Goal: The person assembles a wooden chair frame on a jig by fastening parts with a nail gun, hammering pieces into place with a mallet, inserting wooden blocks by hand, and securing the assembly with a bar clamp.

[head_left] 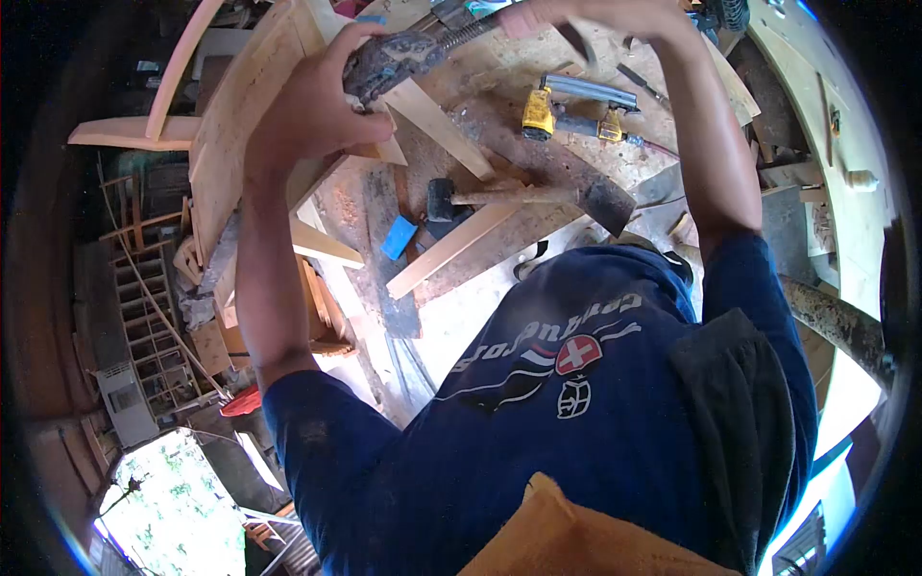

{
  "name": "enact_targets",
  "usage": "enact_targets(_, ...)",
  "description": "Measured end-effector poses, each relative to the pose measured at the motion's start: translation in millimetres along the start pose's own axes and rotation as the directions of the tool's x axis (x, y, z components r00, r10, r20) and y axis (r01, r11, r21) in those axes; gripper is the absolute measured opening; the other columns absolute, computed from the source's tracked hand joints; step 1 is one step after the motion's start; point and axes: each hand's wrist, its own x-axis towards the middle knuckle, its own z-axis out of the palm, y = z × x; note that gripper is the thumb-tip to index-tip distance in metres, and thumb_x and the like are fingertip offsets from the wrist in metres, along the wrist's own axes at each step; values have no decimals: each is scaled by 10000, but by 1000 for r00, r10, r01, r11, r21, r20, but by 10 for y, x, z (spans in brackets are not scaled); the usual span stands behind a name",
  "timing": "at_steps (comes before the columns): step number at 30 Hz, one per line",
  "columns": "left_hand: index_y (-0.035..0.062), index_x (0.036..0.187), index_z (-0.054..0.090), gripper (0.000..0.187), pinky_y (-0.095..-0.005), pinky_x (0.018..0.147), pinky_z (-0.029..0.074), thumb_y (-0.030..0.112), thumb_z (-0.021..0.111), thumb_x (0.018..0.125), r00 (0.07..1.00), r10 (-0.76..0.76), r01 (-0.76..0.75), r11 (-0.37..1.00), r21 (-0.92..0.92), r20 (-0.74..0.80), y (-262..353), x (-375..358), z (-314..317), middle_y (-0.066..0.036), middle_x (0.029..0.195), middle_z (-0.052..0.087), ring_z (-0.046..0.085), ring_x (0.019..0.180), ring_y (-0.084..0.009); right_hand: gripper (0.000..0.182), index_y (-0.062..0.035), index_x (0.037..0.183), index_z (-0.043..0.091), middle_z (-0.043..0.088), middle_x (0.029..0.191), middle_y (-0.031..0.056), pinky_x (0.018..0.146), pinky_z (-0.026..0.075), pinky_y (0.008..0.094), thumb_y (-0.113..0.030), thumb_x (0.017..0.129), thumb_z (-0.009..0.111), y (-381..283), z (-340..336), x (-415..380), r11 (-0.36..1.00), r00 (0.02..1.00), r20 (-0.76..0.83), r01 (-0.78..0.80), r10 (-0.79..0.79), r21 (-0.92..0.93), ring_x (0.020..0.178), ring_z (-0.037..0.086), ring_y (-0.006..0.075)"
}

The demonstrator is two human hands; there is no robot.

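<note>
My left hand [317,110] is wrapped around the dark, worn metal head of a screw clamp [399,60], thumb below and fingers above. The clamp's threaded screw [471,35] runs up and right towards my right hand [615,13]. That hand closes on the screw's far end, partly cut off by the top edge of the view. Beside my left hand stands a large curved wooden board [235,106]. A pale wood strip [437,125] slants away just below the clamp.
A yellow nail gun [540,113] lies on the work surface. Nearer are a black-headed mallet [441,200], a dark metal hammer head [607,204], a blue block [399,237] and another wood strip [456,250]. A curved wooden piece [182,67] stands at far left.
</note>
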Motion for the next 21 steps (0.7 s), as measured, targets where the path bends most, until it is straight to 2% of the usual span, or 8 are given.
enact_targets(1, 107, 1328, 514, 758, -336, 814, 526, 184, 779, 622, 1000, -4, 4, 1000, -16, 8, -16, 7, -16, -135, 939, 681, 664, 855, -215, 1127, 131, 1457, 328, 372, 1511, 314, 1168, 333, 441, -479, 693, 887, 7, 84, -176, 983, 976, 112, -180, 184, -47, 1395, 421, 350)
enact_targets(4, 138, 1351, 503, 768, -316, 858, 499, 103, 737, 620, 1000, -5, 5, 1000, -18, 6, 55, 2, -28, -91, 1011, 663, 634, 919, -184, 812, 66, 1397, 464, 629, 1212, 217, 921, 503, 371, -388, 814, 800, 360, 419, -579, 995, 985, 170, -55, 40, 83, 1069, 627, 248)
enact_targets(6, 151, 1359, 503, 781, -312, 888, 487, 69, 722, 614, 1000, -18, 18, 1000, -19, 5, 51, -8, -22, -71, 1054, 656, 622, 959, -173, 463, 47, 1314, 552, 691, 1023, 103, 737, 561, 269, -207, 951, 688, 535, 691, -714, 926, 963, 207, -232, 175, 297, 847, 659, 137)
enact_targets(10, 114, 1299, 547, 717, -315, 820, 512, 145, 761, 616, 1000, 10, -10, 1000, -10, -23, 8, 2, -36, -91, 968, 678, 638, 862, -171, 580, -16, 1464, 423, 656, 960, 89, 764, 515, 277, -155, 959, 671, 174, 700, -952, 862, 899, 92, -438, 429, 255, 838, 612, 133)
enact_targets(14, 79, 1235, 594, 665, -317, 793, 524, 183, 787, 608, 996, 45, -46, 999, -9, -71, 28, 20, -24, -94, 939, 695, 652, 822, -173, 562, -119, 1490, 442, 666, 901, 78, 811, 515, 285, -105, 967, 646, -368, 447, -1018, 849, 915, 17, -380, 402, 367, 856, 599, 119)
enact_targets(17, 76, 1231, 600, 664, -315, 800, 525, 183, 791, 604, 999, -11, 13, 999, 43, -43, -14, 14, -32, -92, 949, 701, 658, 829, -176, 410, -44, 1391, 546, 698, 928, 86, 882, 516, 283, -153, 999, 602, -468, 361, -966, 880, 969, -37, -207, 246, 428, 881, 618, 129)
enact_targets(19, 78, 1221, 602, 653, -311, 793, 524, 182, 790, 605, 998, 5, -4, 1000, 11, -56, -18, 16, -23, -91, 947, 702, 658, 826, -171, 629, -19, 1371, 558, 708, 962, 151, 818, 523, 360, -344, 868, 750, -676, 72, -769, 909, 940, -4, -329, 341, 255, 863, 654, 196)
enact_targets(21, 78, 1222, 599, 639, -304, 812, 517, 149, 775, 612, 999, -17, 16, 1000, -12, -41, 8, 21, -35, -80, 963, 689, 643, 852, -157, 659, -20, 1311, 604, 698, 900, 158, 737, 513, 395, -413, 822, 807, -740, -21, -593, 946, 948, -63, -303, 311, 119, 783, 646, 214)
